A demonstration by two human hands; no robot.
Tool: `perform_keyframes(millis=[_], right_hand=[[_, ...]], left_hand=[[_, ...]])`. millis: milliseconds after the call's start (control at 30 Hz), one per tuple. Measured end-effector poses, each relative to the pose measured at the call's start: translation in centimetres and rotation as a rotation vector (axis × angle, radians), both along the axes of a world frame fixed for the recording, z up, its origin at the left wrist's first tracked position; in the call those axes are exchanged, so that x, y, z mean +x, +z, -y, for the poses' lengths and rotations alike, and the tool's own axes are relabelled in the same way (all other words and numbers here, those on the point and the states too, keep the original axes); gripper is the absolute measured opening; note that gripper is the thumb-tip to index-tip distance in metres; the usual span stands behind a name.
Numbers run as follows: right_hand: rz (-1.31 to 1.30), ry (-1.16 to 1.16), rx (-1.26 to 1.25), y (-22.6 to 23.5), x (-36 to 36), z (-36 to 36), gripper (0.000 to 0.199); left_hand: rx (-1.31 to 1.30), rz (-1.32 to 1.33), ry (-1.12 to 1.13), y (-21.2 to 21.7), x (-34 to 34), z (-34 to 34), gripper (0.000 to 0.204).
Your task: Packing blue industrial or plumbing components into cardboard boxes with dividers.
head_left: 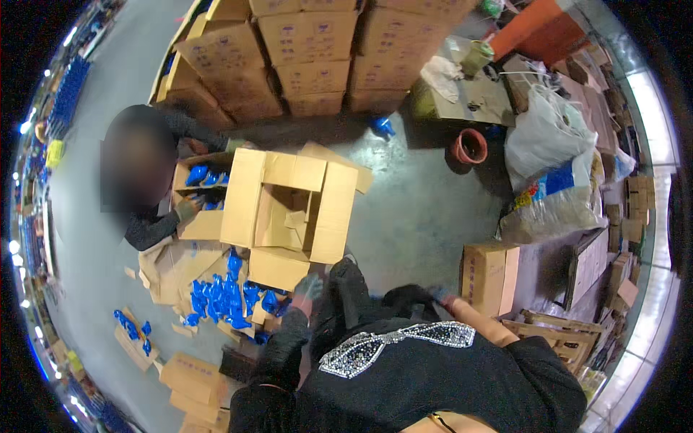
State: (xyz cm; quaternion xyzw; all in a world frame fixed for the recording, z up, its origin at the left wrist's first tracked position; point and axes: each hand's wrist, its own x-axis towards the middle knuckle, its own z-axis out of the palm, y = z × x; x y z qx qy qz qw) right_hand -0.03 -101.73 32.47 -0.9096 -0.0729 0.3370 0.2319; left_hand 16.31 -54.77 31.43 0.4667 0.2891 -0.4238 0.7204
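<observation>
An open cardboard carton (338, 209) stands before me with its flaps folded outward; inside it are pieces of cardboard. My left hand (309, 289), in a grey glove, is beside the carton's near flap with its fingers stretched out and nothing visible in them. My right hand (442, 296), also gloved, is by my right thigh, its fingers mostly hidden. Left of my left hand lies a heap of shiny blue rounded parts (220, 296) on flattened cardboard (170, 267).
At the left a co-worker's gloved hand (188, 208) reaches to another carton (198, 229) holding blue parts. Stacked cartons (310, 58) form a wall at the back. To the right are a red bucket (470, 146), white sacks (548, 137) and a closed carton (489, 278).
</observation>
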Motion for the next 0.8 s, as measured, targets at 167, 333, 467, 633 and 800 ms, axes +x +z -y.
perform_keyframes(millis=[167,333,467,633,800], right_hand=[[0.035,0.127,-0.091,-0.4,12.7,2.1,0.027],[-0.286,0.092,0.071,0.8,29.2,-2.8,0.043],[-0.025,0.158,0.12,-8.1,36.6,0.5,0.04],[-0.321,0.382,-0.187,-17.9,47.2,-0.2,0.035],[-0.237,0.509,-0.238,-28.3,56.2,5.1,0.048]], left_hand=[[0.176,0.073,0.102,2.8,3.4,1.3,0.038],[0.382,0.211,-0.093,-0.1,-0.6,-0.9,0.036],[0.623,0.208,-0.365,-1.7,-1.5,3.3,0.038],[0.601,0.164,-0.409,-2.2,-0.4,9.7,0.045],[0.613,-0.174,-0.161,-4.0,1.0,21.2,0.058]])
